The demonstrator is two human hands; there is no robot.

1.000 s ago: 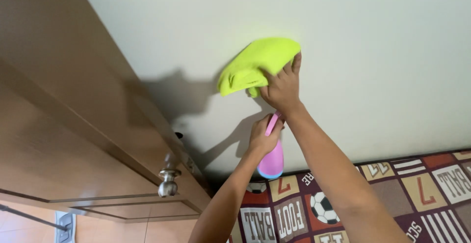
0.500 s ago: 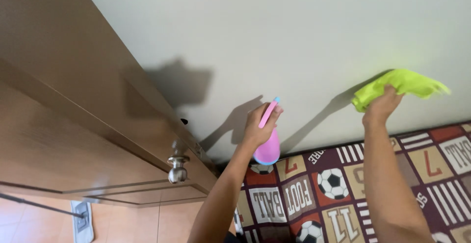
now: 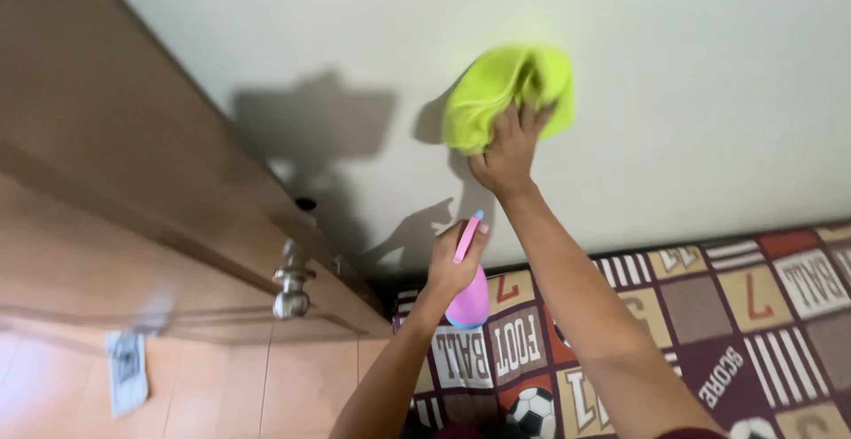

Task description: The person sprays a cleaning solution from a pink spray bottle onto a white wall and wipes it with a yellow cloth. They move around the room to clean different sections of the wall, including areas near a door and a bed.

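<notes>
Yellow-green cloth point(image 3: 507, 92) has swung back left under right hand point(image 3: 508, 151); pink bottle point(image 3: 469, 302) unmoved.

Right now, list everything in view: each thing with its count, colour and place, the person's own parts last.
cloth: one, bright yellow-green, pressed flat against the wall, upper middle.
spray bottle: one, pink body with a pink trigger tipped in blue, held near the wall below the cloth.
wall: one, off-white, fills the upper and right part of the view.
door: one, brown wood, open at the left.
door knob: one, silver metal, on the door's edge.
patterned bedcover: one, maroon, tan and white patches with footballs, lower right.
floor: tan, lower left.
right hand: one, holding the cloth to the wall.
left hand: one, gripping the spray bottle.
</notes>
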